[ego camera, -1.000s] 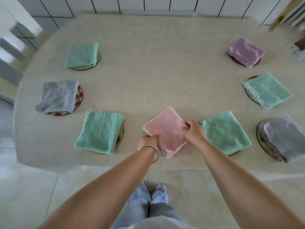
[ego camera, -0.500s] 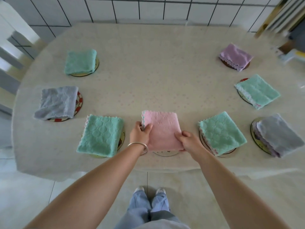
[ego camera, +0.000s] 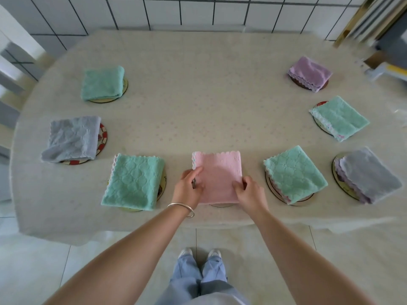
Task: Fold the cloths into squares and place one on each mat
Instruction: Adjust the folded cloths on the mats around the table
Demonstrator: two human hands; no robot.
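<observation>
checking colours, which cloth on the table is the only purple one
The purple cloth at the far right, on a dark mat. The others are green, grey or pink.

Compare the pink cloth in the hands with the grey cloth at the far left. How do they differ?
The pink cloth lies square to the table edge and hides nearly all of its mat; the grey cloth sits off-centre, leaving its red-rimmed mat exposed. The left hand and right hand touch the pink cloth; nothing touches the grey one. Both are folded.
</observation>
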